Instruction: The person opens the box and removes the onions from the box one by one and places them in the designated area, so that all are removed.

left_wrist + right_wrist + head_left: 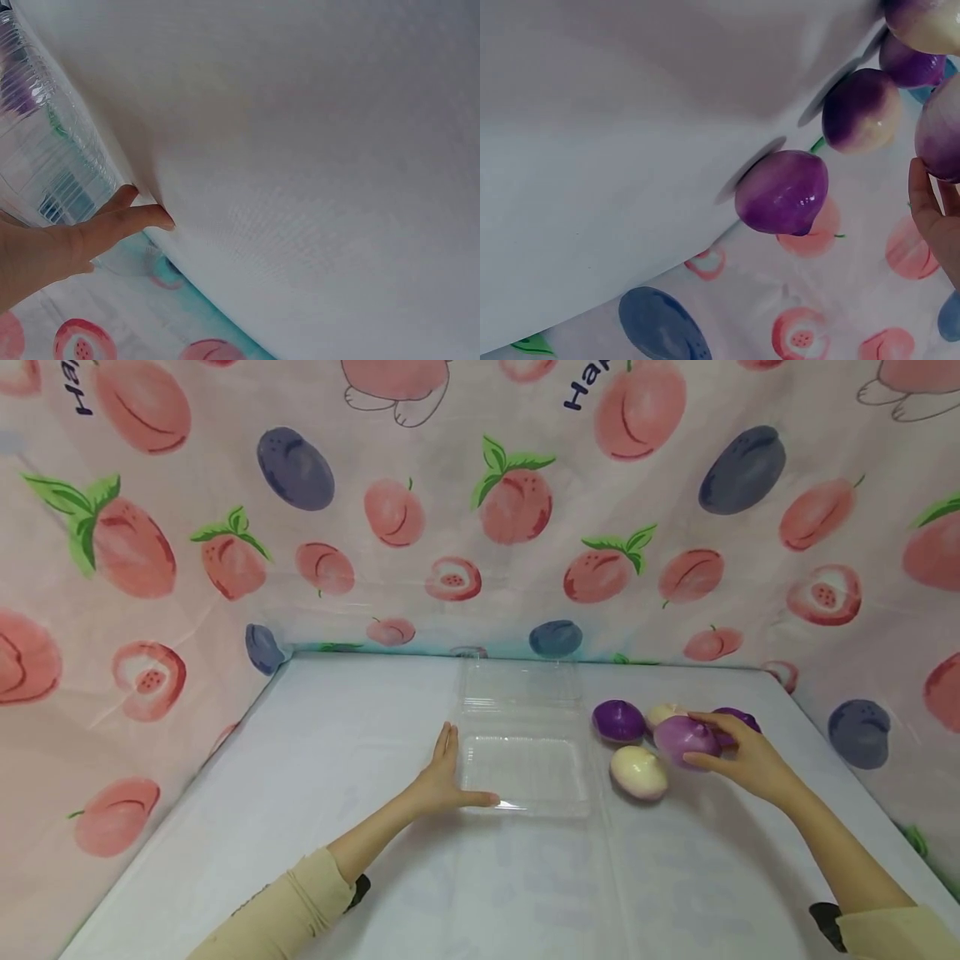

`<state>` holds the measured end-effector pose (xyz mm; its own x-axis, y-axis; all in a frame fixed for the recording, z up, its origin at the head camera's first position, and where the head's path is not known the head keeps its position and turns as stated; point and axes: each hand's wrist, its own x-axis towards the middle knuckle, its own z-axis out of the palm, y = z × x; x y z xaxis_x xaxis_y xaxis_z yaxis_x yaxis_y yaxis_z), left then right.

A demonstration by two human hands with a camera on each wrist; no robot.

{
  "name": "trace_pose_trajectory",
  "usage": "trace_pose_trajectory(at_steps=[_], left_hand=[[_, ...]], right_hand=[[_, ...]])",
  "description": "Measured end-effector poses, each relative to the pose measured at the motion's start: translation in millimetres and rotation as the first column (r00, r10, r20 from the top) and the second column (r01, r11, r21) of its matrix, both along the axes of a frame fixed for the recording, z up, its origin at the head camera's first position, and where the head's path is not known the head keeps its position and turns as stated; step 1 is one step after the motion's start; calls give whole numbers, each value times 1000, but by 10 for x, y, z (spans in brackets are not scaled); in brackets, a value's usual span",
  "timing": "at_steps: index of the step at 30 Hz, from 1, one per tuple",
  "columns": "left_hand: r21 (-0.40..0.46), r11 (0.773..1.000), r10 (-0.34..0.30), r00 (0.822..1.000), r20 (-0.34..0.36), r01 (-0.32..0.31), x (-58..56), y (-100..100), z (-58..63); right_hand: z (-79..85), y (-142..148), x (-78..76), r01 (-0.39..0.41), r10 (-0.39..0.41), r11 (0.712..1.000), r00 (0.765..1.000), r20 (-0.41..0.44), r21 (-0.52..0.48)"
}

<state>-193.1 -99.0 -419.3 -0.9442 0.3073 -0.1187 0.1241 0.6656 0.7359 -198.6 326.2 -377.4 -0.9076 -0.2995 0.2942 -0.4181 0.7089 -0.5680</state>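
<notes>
My right hand [750, 764] grips a light purple onion [684, 742] between thumb and fingers, over the other onions on the right of the table. Around it lie a dark purple onion [618, 721], a pale onion [639, 773], a second pale onion [666, 713] partly hidden behind the held one, and another purple onion [738, 720] behind my fingers. My left hand [438, 783] touches the left side of a clear plastic box [525, 810], thumb along its near edge and fingers straight. The box's lid [521, 683] lies folded back, away from me.
A white cloth covers the table [337, 718]. Behind and beside it hangs a fruit-printed curtain [450, 485], which meets the table's far edge just past the lid. In the right wrist view, a purple onion [782, 192] sits near the curtain.
</notes>
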Motion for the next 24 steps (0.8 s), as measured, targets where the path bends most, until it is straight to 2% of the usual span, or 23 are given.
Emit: trace_pose_trajectory(at_steps=[11,18,24], left_hand=[[9,1000,-9,1000,2,9,9,-18,-5],[3,1000,-4,1000,11,3,16,-30,-2],[18,1000,-5,1000,9,5,20,-26,0]], right_hand=[[-82,55,-51,24,-27,999,998,65,35],[-130,73,-78,47,-55,995,995,83,89],[-143,77,-64,44,-61,991,989,137,127]])
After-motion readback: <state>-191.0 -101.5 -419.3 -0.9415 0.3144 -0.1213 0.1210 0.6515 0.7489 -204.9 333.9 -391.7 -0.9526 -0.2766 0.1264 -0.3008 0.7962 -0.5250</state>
